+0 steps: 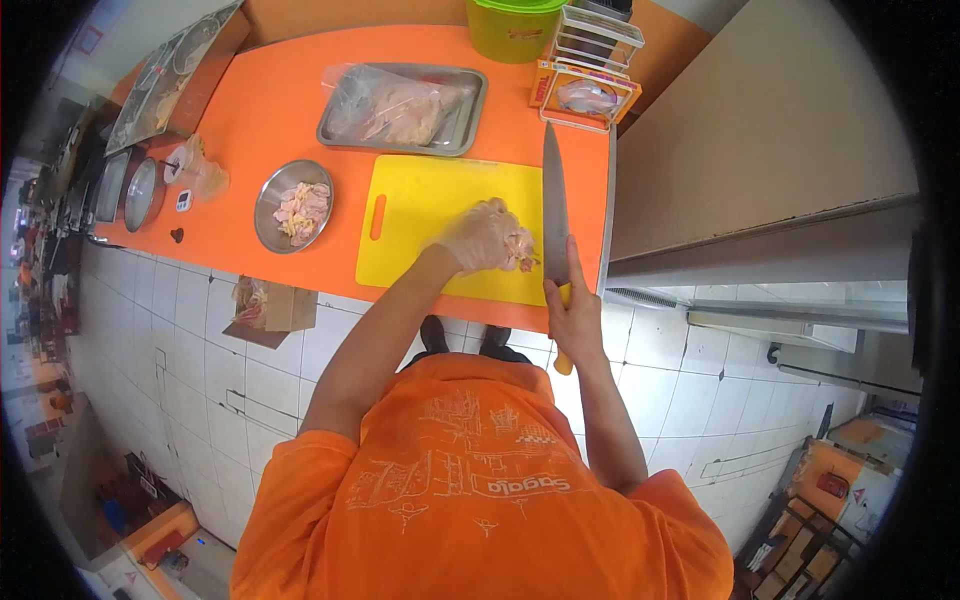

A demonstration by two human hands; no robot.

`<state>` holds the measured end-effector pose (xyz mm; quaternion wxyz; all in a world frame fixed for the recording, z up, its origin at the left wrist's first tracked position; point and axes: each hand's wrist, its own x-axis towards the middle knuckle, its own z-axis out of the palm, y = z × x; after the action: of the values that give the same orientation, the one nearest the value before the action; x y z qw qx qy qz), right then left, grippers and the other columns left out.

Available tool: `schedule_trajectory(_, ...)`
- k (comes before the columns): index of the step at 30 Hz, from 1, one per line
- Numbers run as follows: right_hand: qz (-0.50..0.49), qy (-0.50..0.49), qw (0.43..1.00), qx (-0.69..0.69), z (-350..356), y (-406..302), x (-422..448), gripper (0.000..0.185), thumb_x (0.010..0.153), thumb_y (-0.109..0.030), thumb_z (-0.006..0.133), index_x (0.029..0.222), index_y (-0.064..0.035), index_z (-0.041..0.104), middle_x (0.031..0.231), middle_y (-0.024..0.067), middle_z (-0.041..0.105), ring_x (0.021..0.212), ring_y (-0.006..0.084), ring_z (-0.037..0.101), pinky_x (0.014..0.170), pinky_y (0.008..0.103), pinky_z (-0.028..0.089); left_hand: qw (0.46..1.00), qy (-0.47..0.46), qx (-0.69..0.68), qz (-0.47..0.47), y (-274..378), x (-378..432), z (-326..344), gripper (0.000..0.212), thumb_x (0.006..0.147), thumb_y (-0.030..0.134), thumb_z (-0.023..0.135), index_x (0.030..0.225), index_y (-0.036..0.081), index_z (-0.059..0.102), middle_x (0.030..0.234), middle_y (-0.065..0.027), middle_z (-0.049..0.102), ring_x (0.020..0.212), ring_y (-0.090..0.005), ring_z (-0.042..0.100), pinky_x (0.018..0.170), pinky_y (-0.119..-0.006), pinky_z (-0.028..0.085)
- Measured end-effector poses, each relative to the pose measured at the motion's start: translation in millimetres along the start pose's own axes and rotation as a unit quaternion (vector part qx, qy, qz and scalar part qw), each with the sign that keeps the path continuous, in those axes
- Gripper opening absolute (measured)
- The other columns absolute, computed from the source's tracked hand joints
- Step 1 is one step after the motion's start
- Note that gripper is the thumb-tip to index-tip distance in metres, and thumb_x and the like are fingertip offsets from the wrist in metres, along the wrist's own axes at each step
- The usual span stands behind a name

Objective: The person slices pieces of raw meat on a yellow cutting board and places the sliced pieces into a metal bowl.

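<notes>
My left hand [480,238], in a clear plastic glove, is cupped over raw chicken pieces [523,249] on a yellow cutting board [427,195]. The glove is blurred, and part of the meat is hidden beneath it. In my right hand [581,324] is a large chef's knife [556,195] with a yellow handle. Its blade points away from me along the board's right edge. To the left of the board, a steel bowl [268,196] holds cut raw chicken. Behind the board, a metal tray [466,133] carries raw chicken [409,112] in a clear plastic bag.
A green lidded bucket [510,34] and a white wire rack [592,45] stand at the back right. Along the left are a timer [184,199], a round pan [142,195] and a slanted display case [176,82]. A cardboard box [291,306] sits below the table's front edge.
</notes>
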<state>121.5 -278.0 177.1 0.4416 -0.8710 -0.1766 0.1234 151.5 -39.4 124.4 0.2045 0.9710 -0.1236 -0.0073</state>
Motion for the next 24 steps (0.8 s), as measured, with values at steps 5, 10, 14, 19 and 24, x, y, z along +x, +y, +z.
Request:
schedule_trajectory(5, 0.028, -0.031, 0.999, 0.029, -4.1, -2.4, -3.7, 0.075, 0.105, -0.011, 0.058, 0.168, -0.0264, 0.020, 0.072, 0.0128, 0.066, 0.050, 0.0193, 0.062, 0.048, 0.0359, 0.054, 0.987, -0.157, 0.007, -0.014, 25.4, 22.1, -21.8, 0.013, 0.080, 0.027, 0.075, 0.092, 0.023, 0.079, 0.096, -0.0087, 0.074, 0.096, -0.0302, 0.071, 0.088, -0.047, 0.056)
schedule_trajectory(10, 0.016, -0.009, 1.000, 0.016, -11.1, -1.6, -0.3, 0.074, 0.105, -0.011, 0.059, 0.167, -0.0265, 0.023, 0.069, 0.0098, 0.061, 0.048, 0.0166, 0.058, 0.047, 0.0350, 0.053, 0.926, -0.195, -0.260, -0.192, 24.6, 23.4, -20.5, 0.016, 0.092, 0.021, 0.073, 0.096, 0.005, 0.074, 0.087, -0.0100, 0.071, 0.089, -0.0212, 0.073, 0.076, -0.036, 0.057)
schedule_trajectory(14, -0.001, 0.030, 0.999, 0.012, -34.2, -9.2, 4.5, 0.073, 0.104, -0.011, 0.059, 0.167, -0.0257, 0.026, 0.067, 0.0089, 0.061, 0.048, 0.0152, 0.057, 0.047, 0.0345, 0.052, 0.729, -0.117, -0.613, -0.279, 46.4, 20.9, -58.5, 0.019, 0.099, 0.016, 0.067, 0.105, -0.001, 0.070, 0.091, -0.0065, 0.070, 0.089, -0.0147, 0.071, 0.076, -0.030, 0.055)
schedule_trajectory(19, -0.009, 0.033, 0.999, 0.025, -69.4, -50.1, 10.4, 0.074, 0.101, -0.010, 0.059, 0.167, -0.0194, 0.026, 0.071, 0.0189, 0.063, 0.059, 0.0316, 0.066, 0.059, 0.0413, 0.051, 0.767, 0.119, -0.613, -0.150, 56.5, 7.5, -86.0, 0.022, 0.099, 0.013, 0.064, 0.117, 0.001, 0.068, 0.099, -0.0023, 0.069, 0.087, -0.0127, 0.066, 0.076, -0.029, 0.054)
schedule_trajectory(24, -0.015, -0.062, 0.998, -0.029, -32.2, -57.6, 1.3, 0.072, 0.102, -0.008, 0.058, 0.166, -0.0195, 0.027, 0.071, 0.0197, 0.064, 0.059, 0.0317, 0.066, 0.061, 0.0417, 0.053, 0.843, 0.152, -0.413, -0.309, 23.4, -36.0, -40.2, 0.024, 0.095, 0.023, 0.069, 0.103, 0.001, 0.074, 0.091, -0.0110, 0.075, 0.082, -0.0229, 0.072, 0.075, -0.037, 0.056)
